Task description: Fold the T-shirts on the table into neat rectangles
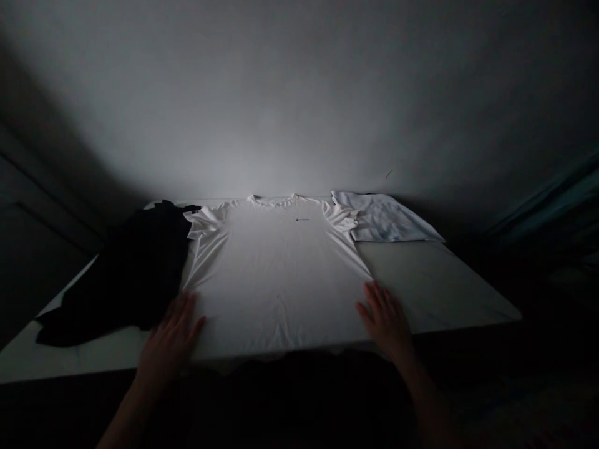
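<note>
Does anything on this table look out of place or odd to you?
Yes, the black garment stands out. It lies crumpled in a loose heap against the sleeve of the smoothly spread white T-shirt, whereas the pale garment at the far end looks neatly folded.

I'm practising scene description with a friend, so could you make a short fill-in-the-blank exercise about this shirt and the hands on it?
The white T-shirt lies with its collar toward the ____ edge of the table.
A crumpled black garment lies on the image's ____ side of the shirt.
A folded pale garment lies partly ____ the sleeve on the image's right.
The left hand and right hand rest open near the shirt's ____.

far; left; under; hem
</note>
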The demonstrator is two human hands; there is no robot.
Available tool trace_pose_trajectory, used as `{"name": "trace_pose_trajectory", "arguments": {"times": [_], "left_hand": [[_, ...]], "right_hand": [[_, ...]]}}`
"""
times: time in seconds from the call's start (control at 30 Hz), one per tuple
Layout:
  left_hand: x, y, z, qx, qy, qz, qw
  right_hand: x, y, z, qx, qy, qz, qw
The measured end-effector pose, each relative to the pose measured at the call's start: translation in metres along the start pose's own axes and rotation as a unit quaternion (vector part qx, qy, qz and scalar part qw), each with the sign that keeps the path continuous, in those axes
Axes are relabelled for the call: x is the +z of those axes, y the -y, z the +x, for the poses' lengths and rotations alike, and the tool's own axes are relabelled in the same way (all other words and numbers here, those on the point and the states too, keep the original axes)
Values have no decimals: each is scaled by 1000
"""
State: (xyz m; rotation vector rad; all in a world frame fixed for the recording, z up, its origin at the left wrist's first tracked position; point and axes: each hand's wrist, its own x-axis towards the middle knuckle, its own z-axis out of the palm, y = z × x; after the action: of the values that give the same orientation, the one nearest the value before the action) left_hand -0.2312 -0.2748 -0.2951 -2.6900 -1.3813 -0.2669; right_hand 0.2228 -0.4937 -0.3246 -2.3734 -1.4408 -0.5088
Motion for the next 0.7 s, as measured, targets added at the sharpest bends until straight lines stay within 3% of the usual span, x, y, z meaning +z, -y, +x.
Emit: {"name": "trace_pose_trajectory", "arguments": {"times": [0.1,0.23,0.37,0.47,0.53,0.6,0.7], "left_hand": [[-4,-18,-1,-31,-25,24,999],[2,-40,-2,-16,-39,2,999],[7,-11,-14,-3,0,-67,998],[-18,18,6,-26,56,-145,987],[-47,29,46,-77,74,-153,982],[-71,36,103,-127,73,-97,984],[-82,41,193,-194,94,-27,976]], "right_hand": [[0,-1,-7,-2,-37,-5,999],[2,1,-25,-73,-8,32,997],[15,-40,-37,-67,-4,61,996],[13,-46,-13,-76,-14,85,993],[1,-12,20,-110,-4,101,989],[-13,49,59,-216,61,146,964],[-19,164,113,-380,171,224,881]]}}
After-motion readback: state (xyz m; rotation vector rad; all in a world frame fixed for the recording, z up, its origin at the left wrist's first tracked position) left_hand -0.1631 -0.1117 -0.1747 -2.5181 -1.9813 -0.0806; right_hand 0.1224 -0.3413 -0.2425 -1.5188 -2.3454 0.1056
